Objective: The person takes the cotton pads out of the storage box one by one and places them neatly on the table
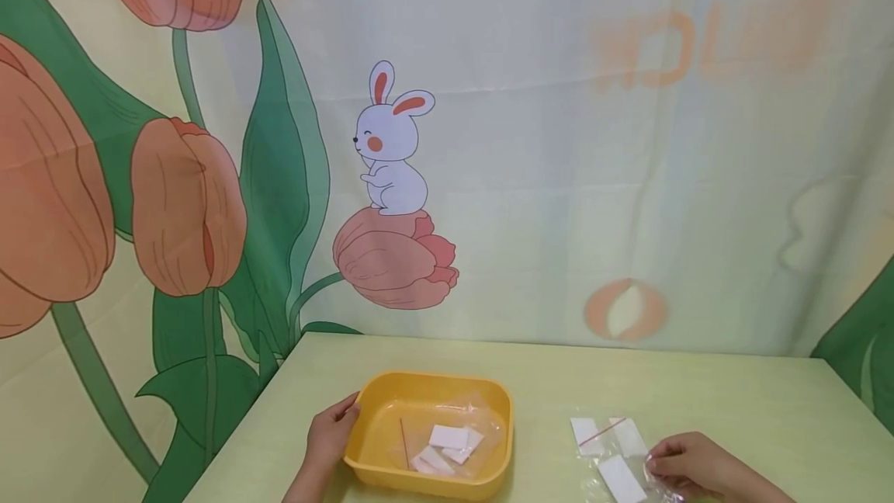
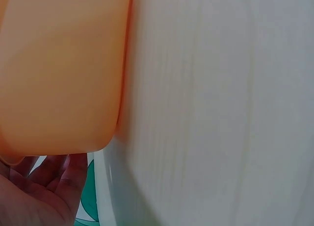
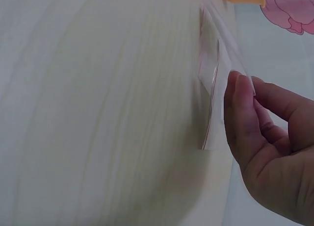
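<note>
A yellow plastic basin (image 1: 370,474) stands on the table in the head view. My left hand (image 1: 330,433) grips its left end, thumb at the rim; in the left wrist view the fingers (image 2: 68,182) are partly hidden by the basin wall (image 2: 64,88). Inside the basin lies a clear zip bag (image 1: 482,414) with several white rectangular pieces. To the right, my right hand (image 1: 691,463) pinches the edge of another clear zip bag (image 1: 592,468), which has a red seal line and white pieces in it. The right wrist view shows this bag (image 3: 218,96) hanging edge-on from the fingertips.
The pale green table (image 1: 559,379) runs back to a hanging cloth backdrop (image 1: 524,177) printed with tulips and a rabbit. A stretch of tabletop lies between the basin and the right-hand bag.
</note>
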{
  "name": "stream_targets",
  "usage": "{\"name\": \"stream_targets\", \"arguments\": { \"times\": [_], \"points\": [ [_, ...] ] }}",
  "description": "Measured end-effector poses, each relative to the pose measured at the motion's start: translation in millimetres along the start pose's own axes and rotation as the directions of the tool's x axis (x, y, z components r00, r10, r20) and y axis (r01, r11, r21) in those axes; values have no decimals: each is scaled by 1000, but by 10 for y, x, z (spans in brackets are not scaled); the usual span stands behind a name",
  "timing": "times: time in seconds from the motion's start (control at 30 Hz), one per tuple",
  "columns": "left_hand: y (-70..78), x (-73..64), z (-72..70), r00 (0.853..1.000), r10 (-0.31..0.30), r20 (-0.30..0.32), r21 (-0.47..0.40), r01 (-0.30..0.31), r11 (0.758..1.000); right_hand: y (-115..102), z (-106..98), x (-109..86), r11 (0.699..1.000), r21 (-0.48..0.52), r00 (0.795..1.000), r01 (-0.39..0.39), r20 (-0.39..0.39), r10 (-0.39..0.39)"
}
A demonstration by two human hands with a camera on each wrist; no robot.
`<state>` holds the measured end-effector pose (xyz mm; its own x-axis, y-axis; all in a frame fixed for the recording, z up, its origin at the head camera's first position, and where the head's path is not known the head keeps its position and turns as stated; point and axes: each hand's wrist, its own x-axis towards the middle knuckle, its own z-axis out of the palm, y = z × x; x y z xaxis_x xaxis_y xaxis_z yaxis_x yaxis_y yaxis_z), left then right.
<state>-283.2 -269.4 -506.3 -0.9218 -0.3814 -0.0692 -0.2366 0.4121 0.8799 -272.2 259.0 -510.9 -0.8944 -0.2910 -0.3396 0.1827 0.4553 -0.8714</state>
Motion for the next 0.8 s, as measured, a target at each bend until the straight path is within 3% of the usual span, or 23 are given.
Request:
{"name": "stream_targets", "arguments": {
  "times": [0.2, 0.6, 0.8],
  "points": [
    [-13, -2, -11, 1000, 27, 2, 3, -27, 1000, -51, 100, 8, 995, -88, 993, -54, -112, 44],
    [1, -15, -15, 1000, 15, 8, -12, -15, 1000, -57, 165, -7, 980, -195, 990, -44, -143, 16],
    [-15, -21, -24, 997, 77, -1, 6, -77, 997, -42, 160, -8, 963, -271, 990, -5, -138, -34]
  ]
}}
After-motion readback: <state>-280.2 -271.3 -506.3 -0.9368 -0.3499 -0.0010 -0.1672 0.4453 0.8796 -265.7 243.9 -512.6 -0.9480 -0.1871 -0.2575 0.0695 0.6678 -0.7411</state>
